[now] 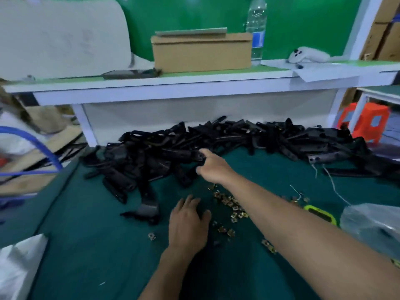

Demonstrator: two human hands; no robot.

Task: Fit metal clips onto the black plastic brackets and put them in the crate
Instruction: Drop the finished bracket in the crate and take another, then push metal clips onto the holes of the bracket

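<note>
A long heap of black plastic brackets lies across the back of the green table. My right hand reaches into the heap's front edge, its fingers curled round one black bracket. My left hand rests flat on the table, fingers spread, beside a scatter of small brass-coloured metal clips. A single bracket with a grey end lies apart, left of my left hand. At the left edge shows a blurred blue-rimmed crate.
A white shelf runs above the heap, carrying a cardboard box, a water bottle and a white controller. A clear plastic bag and a yellow-green tool lie at right. An orange stool stands behind.
</note>
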